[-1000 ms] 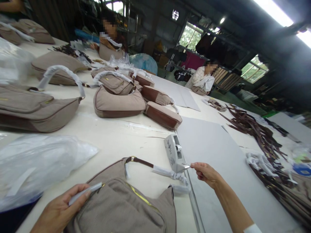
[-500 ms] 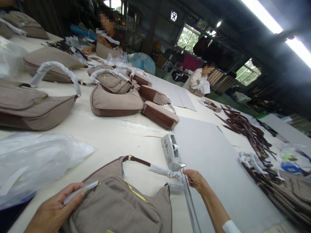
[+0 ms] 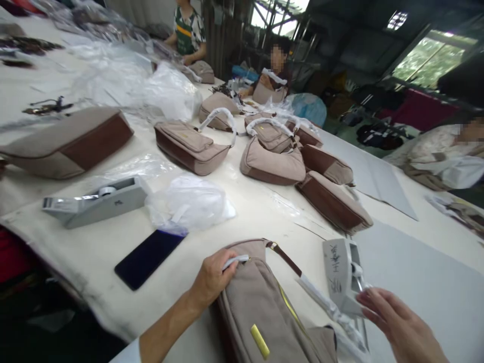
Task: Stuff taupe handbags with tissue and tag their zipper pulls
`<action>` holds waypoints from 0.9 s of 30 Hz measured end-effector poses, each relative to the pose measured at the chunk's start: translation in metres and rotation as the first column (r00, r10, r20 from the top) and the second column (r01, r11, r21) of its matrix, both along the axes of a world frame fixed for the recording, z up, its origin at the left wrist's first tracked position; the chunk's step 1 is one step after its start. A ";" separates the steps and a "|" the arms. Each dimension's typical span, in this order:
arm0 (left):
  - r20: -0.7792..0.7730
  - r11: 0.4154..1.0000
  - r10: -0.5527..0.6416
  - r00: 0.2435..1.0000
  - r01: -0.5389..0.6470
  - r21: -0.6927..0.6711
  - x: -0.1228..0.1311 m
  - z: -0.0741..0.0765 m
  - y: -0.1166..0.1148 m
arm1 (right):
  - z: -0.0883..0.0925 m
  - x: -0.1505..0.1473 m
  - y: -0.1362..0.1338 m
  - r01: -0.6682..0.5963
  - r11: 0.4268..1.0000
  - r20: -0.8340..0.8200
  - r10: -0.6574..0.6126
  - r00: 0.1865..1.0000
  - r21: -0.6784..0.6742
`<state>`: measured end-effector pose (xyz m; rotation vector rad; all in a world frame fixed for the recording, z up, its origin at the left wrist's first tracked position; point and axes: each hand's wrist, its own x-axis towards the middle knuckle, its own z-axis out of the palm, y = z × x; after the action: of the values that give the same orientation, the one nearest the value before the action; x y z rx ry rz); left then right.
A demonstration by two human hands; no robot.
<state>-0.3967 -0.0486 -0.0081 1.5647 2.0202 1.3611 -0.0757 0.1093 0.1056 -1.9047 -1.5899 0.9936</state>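
Observation:
A taupe handbag (image 3: 260,302) with a brown strap, yellow zip and gold plate lies in front of me. At its upper left, my left hand (image 3: 214,277) pinches a white-wrapped zipper pull (image 3: 238,259) and rests against the bag. The bag's strap (image 3: 321,297), mostly covered in white wrapping, stretches to the right. Beyond it stands a grey tape dispenser (image 3: 336,275) with dark handwriting on its side. My right hand (image 3: 403,322), slightly blurred, has its fingers closed at the dispenser's cutting end, on what looks like the end of clear tape (image 3: 359,285).
A second tape dispenser (image 3: 102,201), a dark phone (image 3: 149,257) and a crumpled plastic bag (image 3: 189,201) are at left. Several finished handbags (image 3: 274,164) stand further back. Grey sheets (image 3: 423,272) cover the right side. Co-workers (image 3: 189,35) are at the far edges.
My view has swung left, bringing the phone and second dispenser into sight. My right hand has come closer to the dispenser's cutting end. My left hand still pinches the zipper pull.

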 end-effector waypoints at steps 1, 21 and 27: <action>-0.047 0.999 -0.002 0.999 0.004 0.045 0.001 -0.003 0.000 | 0.005 -0.031 -0.003 -0.077 0.985 -0.161 0.052 0.986 -0.154; -0.399 0.951 0.100 0.911 0.030 0.308 0.006 0.001 0.003 | -0.030 -0.232 -0.030 -0.397 0.505 -0.221 0.373 0.901 -0.767; -0.426 0.934 0.096 0.899 0.066 0.351 0.005 -0.004 0.003 | -0.036 -0.241 -0.027 -0.333 0.471 -0.084 0.473 0.877 -0.817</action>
<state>-0.3916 -0.0456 -0.0125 2.1924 2.1067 1.5644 -0.3169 0.0819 0.0694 -2.2172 -1.9197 2.1610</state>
